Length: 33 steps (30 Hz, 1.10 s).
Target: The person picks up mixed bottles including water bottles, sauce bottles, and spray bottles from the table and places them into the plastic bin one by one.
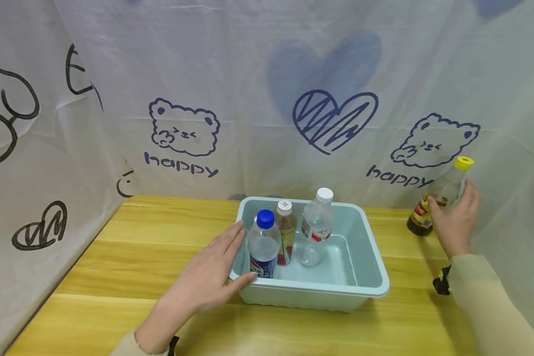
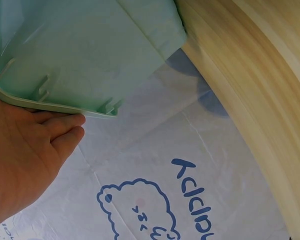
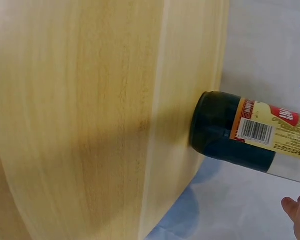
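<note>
My left hand [image 1: 211, 269] rests against the left corner of a light blue plastic basin [image 1: 302, 291], its fingers straight along the rim and thumb over the front edge. In the left wrist view, the fingers [image 2: 65, 131] lie beside the basin wall [image 2: 105, 55]. At the right, my right hand [image 1: 458, 222] is curved around a yellow-capped sauce bottle [image 1: 422, 210], the thumb overlapping its label. The right wrist view shows the bottle [image 3: 230, 130] upright on the table, with fingertips [image 3: 290, 207] slightly apart from its side.
Inside the basin stand a blue-capped bottle [image 1: 264, 247], a white-capped bottle with a coloured label [image 1: 286, 230] and a clear white-capped bottle [image 1: 316, 222]. The wooden table [image 1: 160, 237] ends at a printed cloth [image 1: 249, 99] hanging behind and at the sides.
</note>
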Available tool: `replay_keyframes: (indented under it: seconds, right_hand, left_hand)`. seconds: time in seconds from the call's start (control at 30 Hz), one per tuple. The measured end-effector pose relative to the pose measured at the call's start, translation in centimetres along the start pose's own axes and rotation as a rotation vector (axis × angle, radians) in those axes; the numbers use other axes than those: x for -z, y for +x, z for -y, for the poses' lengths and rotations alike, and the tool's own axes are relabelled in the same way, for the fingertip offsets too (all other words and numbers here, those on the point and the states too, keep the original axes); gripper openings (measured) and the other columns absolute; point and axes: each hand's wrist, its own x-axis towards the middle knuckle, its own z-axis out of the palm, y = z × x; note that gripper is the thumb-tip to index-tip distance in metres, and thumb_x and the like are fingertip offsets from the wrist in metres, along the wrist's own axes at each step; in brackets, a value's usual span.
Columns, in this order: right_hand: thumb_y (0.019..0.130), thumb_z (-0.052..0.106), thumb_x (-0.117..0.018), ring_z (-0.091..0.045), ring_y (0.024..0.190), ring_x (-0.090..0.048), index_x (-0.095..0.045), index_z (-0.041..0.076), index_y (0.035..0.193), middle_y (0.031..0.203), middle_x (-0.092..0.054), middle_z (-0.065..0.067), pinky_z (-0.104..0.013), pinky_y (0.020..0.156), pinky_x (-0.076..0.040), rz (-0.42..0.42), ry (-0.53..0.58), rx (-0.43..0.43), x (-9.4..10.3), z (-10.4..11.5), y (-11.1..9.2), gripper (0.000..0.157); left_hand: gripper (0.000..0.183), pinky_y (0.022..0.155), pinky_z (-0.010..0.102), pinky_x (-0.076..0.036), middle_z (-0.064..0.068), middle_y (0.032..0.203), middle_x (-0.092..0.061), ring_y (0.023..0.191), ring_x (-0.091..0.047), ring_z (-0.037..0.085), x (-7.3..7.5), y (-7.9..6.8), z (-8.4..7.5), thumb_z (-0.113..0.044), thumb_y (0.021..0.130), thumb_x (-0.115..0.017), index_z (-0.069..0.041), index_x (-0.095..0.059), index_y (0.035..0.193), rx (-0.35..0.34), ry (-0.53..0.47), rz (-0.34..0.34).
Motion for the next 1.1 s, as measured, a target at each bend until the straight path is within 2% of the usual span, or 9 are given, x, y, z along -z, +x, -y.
replay_keyframes:
  seconds: [0.1, 0.33, 0.63, 1.1]
  right_hand:
    - [0.101, 0.033, -0.064, -0.035, 0.158, -0.015, -0.003, 0.018, 0.169, 0.174, -0.005, -0.011, -0.054, 0.130, -0.014, 0.029, -0.012, -0.018, -0.1, -0.3, 0.2, 0.092]
    - [0.101, 0.029, -0.066, -0.037, 0.157, -0.016, 0.000, 0.020, 0.169, 0.174, -0.006, -0.012, -0.056, 0.129, -0.015, 0.042, -0.024, -0.006, -0.4, -1.0, 0.6, 0.095]
    - [0.102, 0.028, -0.064, -0.044, 0.154, -0.023, 0.004, 0.023, 0.168, 0.171, -0.016, -0.019, -0.064, 0.126, -0.021, 0.074, -0.016, -0.037, -0.7, -0.7, 1.1, 0.095]
    - [0.102, 0.027, -0.065, -0.043, 0.152, -0.026, 0.001, 0.023, 0.169, 0.169, -0.022, -0.021, -0.062, 0.125, -0.024, 0.073, -0.005, -0.030, -0.5, -0.2, 0.7, 0.093]
  left_hand:
    - [0.092, 0.125, 0.047, -0.030, 0.014, 0.173, -0.018, 0.158, -0.023, 0.031, 0.0, 0.0, 0.0, -0.068, 0.102, -0.043, -0.001, -0.027, 0.163, -0.003, 0.003, -0.002]
    - [0.092, 0.124, 0.047, -0.031, 0.014, 0.172, -0.019, 0.157, -0.024, 0.032, -0.1, -0.1, 0.0, -0.069, 0.102, -0.043, -0.001, -0.028, 0.163, -0.008, 0.012, -0.006]
    - [0.092, 0.125, 0.047, -0.029, 0.014, 0.172, -0.018, 0.158, -0.023, 0.032, 0.0, -0.1, 0.0, -0.068, 0.103, -0.043, -0.001, -0.027, 0.163, -0.004, -0.003, -0.006]
    - [0.092, 0.125, 0.048, -0.030, 0.015, 0.172, -0.019, 0.157, -0.024, 0.032, 0.0, 0.0, -0.1, -0.068, 0.102, -0.044, 0.000, -0.030, 0.162, 0.003, -0.008, -0.005]
